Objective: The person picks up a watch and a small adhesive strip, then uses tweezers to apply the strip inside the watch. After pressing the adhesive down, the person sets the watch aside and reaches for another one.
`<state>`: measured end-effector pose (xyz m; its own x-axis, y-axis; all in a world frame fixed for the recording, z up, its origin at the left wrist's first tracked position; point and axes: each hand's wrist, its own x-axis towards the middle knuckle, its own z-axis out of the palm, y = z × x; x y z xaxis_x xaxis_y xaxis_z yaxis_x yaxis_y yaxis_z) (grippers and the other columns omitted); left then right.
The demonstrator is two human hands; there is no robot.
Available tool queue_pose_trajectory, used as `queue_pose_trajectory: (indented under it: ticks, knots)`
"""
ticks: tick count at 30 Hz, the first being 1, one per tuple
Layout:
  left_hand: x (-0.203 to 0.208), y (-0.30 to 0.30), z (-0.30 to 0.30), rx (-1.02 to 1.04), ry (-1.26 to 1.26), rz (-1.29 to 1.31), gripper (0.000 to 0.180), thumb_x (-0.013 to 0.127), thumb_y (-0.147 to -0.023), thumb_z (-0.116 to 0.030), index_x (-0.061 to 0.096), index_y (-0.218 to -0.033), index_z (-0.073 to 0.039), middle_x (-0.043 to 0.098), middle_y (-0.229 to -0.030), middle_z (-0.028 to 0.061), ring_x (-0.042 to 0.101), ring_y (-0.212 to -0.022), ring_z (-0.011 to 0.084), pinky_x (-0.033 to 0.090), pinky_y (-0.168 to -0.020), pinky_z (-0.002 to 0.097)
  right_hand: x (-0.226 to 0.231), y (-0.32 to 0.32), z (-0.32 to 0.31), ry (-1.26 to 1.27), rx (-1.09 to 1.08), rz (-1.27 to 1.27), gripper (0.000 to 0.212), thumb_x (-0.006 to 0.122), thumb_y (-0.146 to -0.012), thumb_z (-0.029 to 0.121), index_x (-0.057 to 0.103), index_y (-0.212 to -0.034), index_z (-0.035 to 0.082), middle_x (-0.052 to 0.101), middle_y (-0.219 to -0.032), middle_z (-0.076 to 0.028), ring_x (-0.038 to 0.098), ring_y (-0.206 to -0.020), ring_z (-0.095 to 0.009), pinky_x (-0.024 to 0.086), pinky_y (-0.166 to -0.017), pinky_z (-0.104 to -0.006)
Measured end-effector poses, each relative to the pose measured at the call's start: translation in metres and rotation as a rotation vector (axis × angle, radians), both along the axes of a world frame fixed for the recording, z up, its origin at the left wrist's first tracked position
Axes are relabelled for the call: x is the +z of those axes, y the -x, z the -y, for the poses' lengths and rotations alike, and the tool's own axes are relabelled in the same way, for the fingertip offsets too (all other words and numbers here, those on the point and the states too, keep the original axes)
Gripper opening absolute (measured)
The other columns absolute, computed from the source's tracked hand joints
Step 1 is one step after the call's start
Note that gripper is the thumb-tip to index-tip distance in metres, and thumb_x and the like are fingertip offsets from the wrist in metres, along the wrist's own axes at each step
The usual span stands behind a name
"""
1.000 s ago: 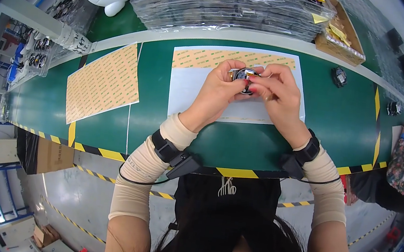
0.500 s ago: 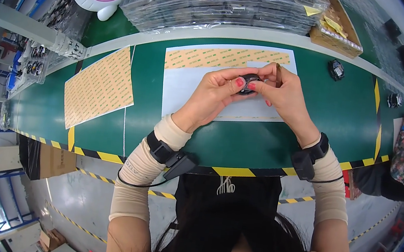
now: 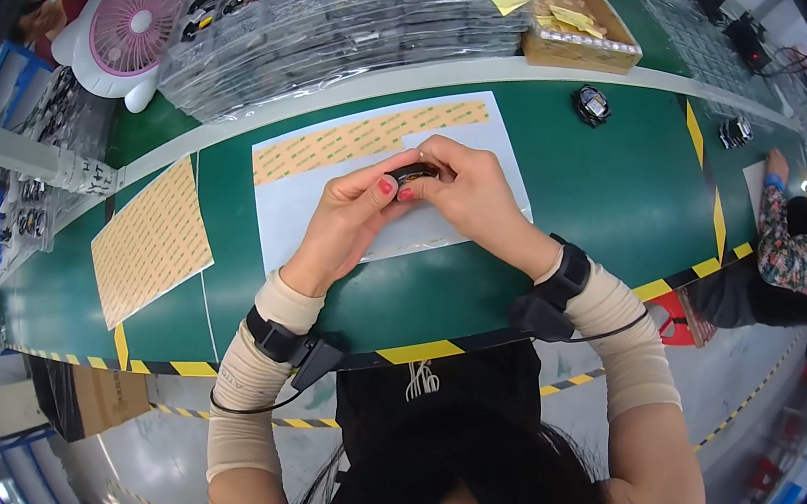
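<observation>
My left hand (image 3: 353,208) is closed on a small black round part (image 3: 417,172), pinching it between thumb and fingers. From the other side my right hand (image 3: 468,194) grips the same part, its thumb close to the left thumb. The part is tilted, showing mostly its dark edge; its underside is hidden by my fingers. Both hands hover over a white backing sheet (image 3: 302,214) that carries a band of tan, green-printed adhesive paper (image 3: 367,137) along its far edge.
Another tan adhesive sheet (image 3: 154,247) lies left. Stacked clear trays (image 3: 349,39) of parts and a cardboard box (image 3: 582,47) stand behind, beside a pink-and-white fan (image 3: 137,28). A black round part (image 3: 591,105) lies at right, nearer a co-worker's patterned sleeve (image 3: 787,249).
The view has turned, so the bench appears tilted. The black part has tipped from showing its face to nearly edge-on. A brown strip by my right fingers no longer shows.
</observation>
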<state>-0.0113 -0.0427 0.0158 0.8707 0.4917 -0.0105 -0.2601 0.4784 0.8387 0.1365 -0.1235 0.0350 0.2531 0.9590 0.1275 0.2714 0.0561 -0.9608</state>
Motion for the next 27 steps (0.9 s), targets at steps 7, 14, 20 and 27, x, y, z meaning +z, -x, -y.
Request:
queue_pose_trajectory:
  ticks: [7, 14, 20, 27]
  knots:
    - [0.002, -0.008, 0.000, 0.167, 0.153, 0.102, 0.041, 0.044, -0.092, -0.017, 0.036, -0.130, 0.000, 0.047, -0.123, 0.0159, 0.050, -0.110, 0.0254, 0.040, -0.096, 0.0352, -0.015, -0.043, -0.019, -0.329, -0.260, 0.250, 0.018, 0.066, -0.072, 0.002, 0.059, -0.089, 0.001, 0.058, -0.069, -0.003, 0.052, -0.061, -0.008, 0.041, -0.056, -0.0209]
    - [0.004, 0.006, -0.028, 0.413, 0.093, -0.033, 0.031, 0.040, -0.092, -0.011, 0.045, -0.121, -0.001, 0.052, -0.117, 0.0145, 0.052, -0.107, 0.0249, 0.041, -0.094, 0.0357, -0.006, -0.171, 0.024, 0.053, -0.906, 0.576, 0.014, 0.062, -0.078, 0.013, 0.063, -0.091, 0.006, 0.057, -0.063, -0.005, 0.053, -0.059, -0.012, 0.041, -0.055, -0.0257]
    - [0.010, 0.015, -0.038, 0.462, -0.557, -0.466, 0.025, 0.046, -0.088, -0.008, 0.057, -0.110, -0.004, 0.055, -0.113, 0.0145, 0.054, -0.103, 0.0254, 0.043, -0.089, 0.0380, -0.004, -0.154, 0.017, -0.158, -0.990, 1.022, 0.022, 0.055, -0.085, 0.024, 0.063, -0.089, 0.004, 0.055, -0.062, -0.006, 0.052, -0.062, -0.011, 0.041, -0.058, -0.0267]
    - [-0.015, 0.007, -0.024, 0.413, -1.785, -0.600, 0.032, 0.057, -0.078, -0.013, 0.060, -0.109, -0.010, 0.055, -0.116, 0.0141, 0.049, -0.107, 0.0355, 0.036, -0.094, 0.0426, -0.002, -0.043, -0.016, -0.029, -0.274, -0.176, 0.034, 0.048, -0.091, 0.025, 0.061, -0.082, -0.005, 0.062, -0.078, -0.009, 0.059, -0.065, -0.013, 0.046, -0.057, -0.0223]
